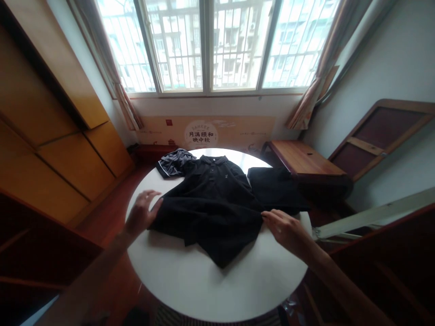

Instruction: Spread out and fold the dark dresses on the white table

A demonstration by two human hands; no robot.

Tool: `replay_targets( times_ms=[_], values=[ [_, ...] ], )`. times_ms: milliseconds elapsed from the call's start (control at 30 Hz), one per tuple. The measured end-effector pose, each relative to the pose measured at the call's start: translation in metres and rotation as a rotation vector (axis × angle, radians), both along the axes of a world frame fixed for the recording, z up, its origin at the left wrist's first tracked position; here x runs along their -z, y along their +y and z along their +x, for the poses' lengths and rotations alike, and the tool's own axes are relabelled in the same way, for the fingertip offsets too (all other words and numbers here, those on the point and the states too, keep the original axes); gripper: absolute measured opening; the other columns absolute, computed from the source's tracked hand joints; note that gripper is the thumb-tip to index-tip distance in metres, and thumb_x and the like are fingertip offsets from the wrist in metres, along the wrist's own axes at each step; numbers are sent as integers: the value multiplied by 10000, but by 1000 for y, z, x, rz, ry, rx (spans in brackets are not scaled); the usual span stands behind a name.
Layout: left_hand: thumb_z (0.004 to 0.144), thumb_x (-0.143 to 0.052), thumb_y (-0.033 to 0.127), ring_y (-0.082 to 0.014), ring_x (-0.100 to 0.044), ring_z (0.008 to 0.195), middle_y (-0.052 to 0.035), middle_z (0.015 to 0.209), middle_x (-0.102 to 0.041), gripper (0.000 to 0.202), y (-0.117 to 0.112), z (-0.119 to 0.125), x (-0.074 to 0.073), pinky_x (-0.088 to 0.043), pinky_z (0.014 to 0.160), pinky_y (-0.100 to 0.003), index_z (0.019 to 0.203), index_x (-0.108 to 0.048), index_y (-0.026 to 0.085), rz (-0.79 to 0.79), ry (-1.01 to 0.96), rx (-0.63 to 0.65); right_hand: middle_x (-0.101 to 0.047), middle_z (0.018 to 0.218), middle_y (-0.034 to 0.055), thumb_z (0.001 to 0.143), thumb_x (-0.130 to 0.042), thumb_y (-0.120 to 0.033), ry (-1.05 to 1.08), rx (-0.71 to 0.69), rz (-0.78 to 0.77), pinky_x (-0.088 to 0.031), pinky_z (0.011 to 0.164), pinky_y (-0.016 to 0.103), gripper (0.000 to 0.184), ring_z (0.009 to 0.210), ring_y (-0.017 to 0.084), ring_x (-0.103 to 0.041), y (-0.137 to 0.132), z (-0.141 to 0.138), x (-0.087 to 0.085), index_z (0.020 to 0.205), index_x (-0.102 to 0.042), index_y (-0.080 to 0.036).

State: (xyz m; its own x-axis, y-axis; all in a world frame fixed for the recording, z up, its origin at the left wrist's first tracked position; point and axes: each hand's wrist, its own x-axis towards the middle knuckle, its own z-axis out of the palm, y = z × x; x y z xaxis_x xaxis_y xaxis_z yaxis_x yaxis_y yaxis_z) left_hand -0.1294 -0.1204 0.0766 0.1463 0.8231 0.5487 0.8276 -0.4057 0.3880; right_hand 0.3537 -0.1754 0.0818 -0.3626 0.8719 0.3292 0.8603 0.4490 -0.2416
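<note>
A black polo shirt [217,190] lies front up on the round white table [217,290], its collar at the far side. Its lower part is bunched, and one corner of cloth points toward me. At the shirt's left edge is my left hand [142,212], thumb and fingers apart; the thumb meets the cloth or is just beside it. On the opposite edge, my right hand [280,226] pinches the black fabric between thumb and fingers. A folded black garment [277,188] rests right of the shirt, beyond my right hand.
A crumpled grey and black garment [176,163] sits at the table's far left. Wooden cabinets [68,154] stand on the left. To the right are a low wooden table [302,156] and a pale metal bar [377,215]. A barred window [234,45] is ahead.
</note>
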Motion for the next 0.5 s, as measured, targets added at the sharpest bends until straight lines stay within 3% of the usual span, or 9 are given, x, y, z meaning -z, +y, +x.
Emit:
replay_targets(
  times_ms=[100, 167, 200, 300, 367, 433, 500],
  values=[
    [881, -637, 423, -260, -592, 1109, -102, 1167, -650, 326, -27, 23, 8, -469, 1005, -409, 1149, -670, 240, -129, 244, 465, -646, 1075, 133, 939, -546, -441, 32, -265, -33, -510, 837, 372, 348, 979, 251, -608, -23, -41, 3, 1169, -635, -195],
    [851, -680, 436, -284, -563, 1170, -114, 1277, -612, 473, -36, 31, 15, -460, 1024, -436, 1277, -609, 242, -190, 365, 605, -614, 1173, 148, 855, -657, -507, -14, -393, -86, -505, 866, 408, 548, 1057, 284, -568, -30, -64, 6, 1287, -571, -182],
    [877, -654, 399, -286, -561, 1175, -120, 1299, -600, 472, -37, 33, 19, -461, 1021, -444, 1314, -582, 236, -185, 395, 611, -611, 1177, 147, 854, -668, -483, -45, -426, -110, -503, 862, 411, 547, 1058, 285, -561, -32, -72, 8, 1296, -564, -179],
    [969, -435, 164, -233, -615, 1054, -111, 1184, -649, 351, -35, 28, 31, -510, 936, -392, 1281, -590, 209, -129, 407, 561, -641, 1009, 110, 955, -506, -217, -128, -451, -159, -493, 801, 362, 192, 921, 225, -575, -30, -81, 14, 1062, -661, -177],
    [957, -386, 97, -215, -626, 977, -101, 1098, -665, 357, -34, 22, 36, -525, 881, -361, 1228, -599, 187, -110, 396, 518, -639, 971, 99, 970, -422, -142, -128, -447, -185, -483, 783, 337, 250, 880, 200, -571, -30, -78, 16, 987, -668, -181],
    [939, -423, 105, -213, -624, 934, -93, 1057, -661, 299, -36, 19, 38, -526, 851, -353, 1173, -595, 175, -106, 380, 466, -629, 1090, 120, 957, -528, -309, -82, -442, -186, -483, 839, 368, 259, 976, 229, -564, -35, -75, 18, 1157, -628, -177],
    [914, -454, 109, -210, -619, 899, -87, 1032, -652, 258, -40, 20, 37, -520, 829, -347, 1125, -589, 173, -101, 372, 414, -584, 1237, 157, 859, -647, -506, -59, -449, -156, -460, 924, 444, 563, 1112, 296, -520, -43, -75, 21, 1299, -553, -167]
  ],
)
